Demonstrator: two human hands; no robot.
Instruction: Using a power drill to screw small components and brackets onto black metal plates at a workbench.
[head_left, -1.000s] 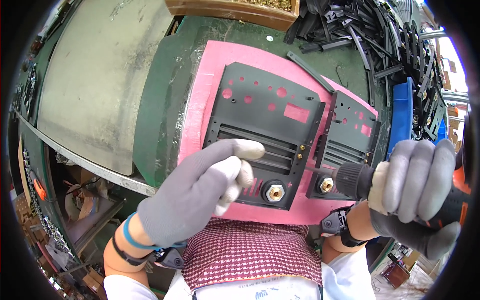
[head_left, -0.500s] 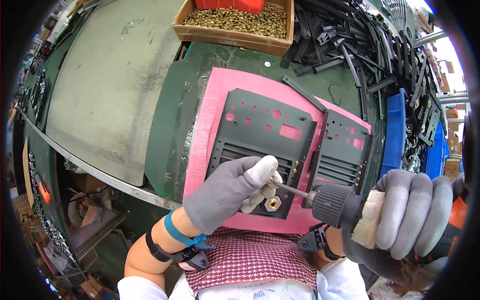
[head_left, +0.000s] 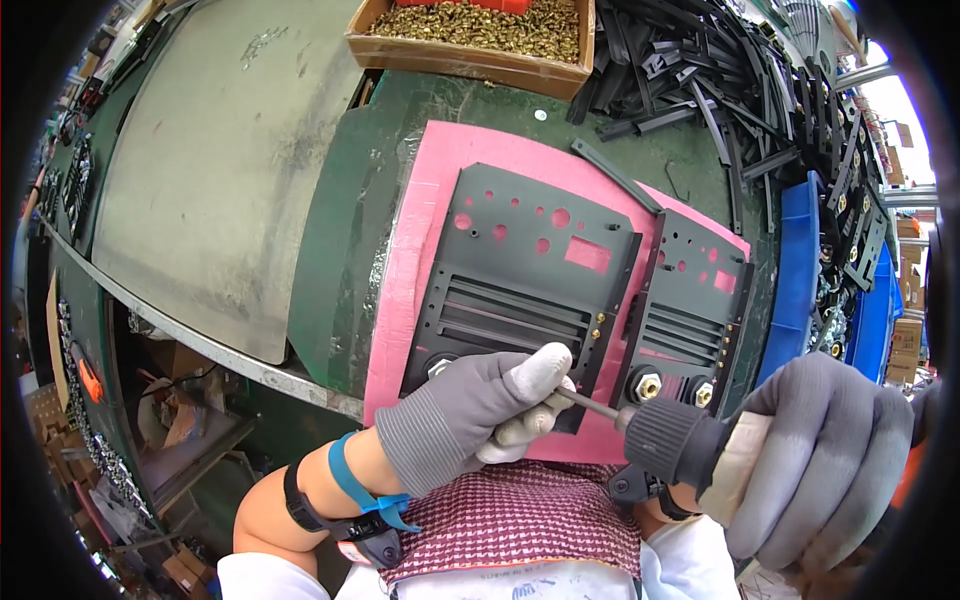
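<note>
Left grip (head_left: 475, 400): gloved, thumb and fingertips pinched together around the tip of the bit (head_left: 598, 407); whether a small part sits between them is hidden.
Right grip (head_left: 815, 450): gloved fingers clamped around the black, ribbed driver (head_left: 668, 438), at about four o'clock from the left grip.
Bit line: the slim shaft runs from the driver toward ten o'clock; best kept straight through the pinch, since a tilt would probably let the tip slip.
Glove care: fabric lies right against the tip, so a slow start with fingertips well off the turning shaft seems wise.
Dark panel (head_left: 510, 255): flat on the pink mat (head_left: 437, 180), at twelve o'clock from the left grip, which hides part of its lower edge; I cannot tell whether the fingers touch it.
Second panel (head_left: 690, 290): just beside the first, at two o'clock from the left grip; its brass-centred nuts (head_left: 648, 387) appear near the driver, so keep the tool lifted to avoid scuffs.
Pink mat: spread on the green surface (head_left: 340, 240); light, even pressure should keep the panels from sliding.
Brass fittings (head_left: 480, 25): in a cardboard box (head_left: 470, 65) at twelve o'clock, well apart from both grips.
</note>
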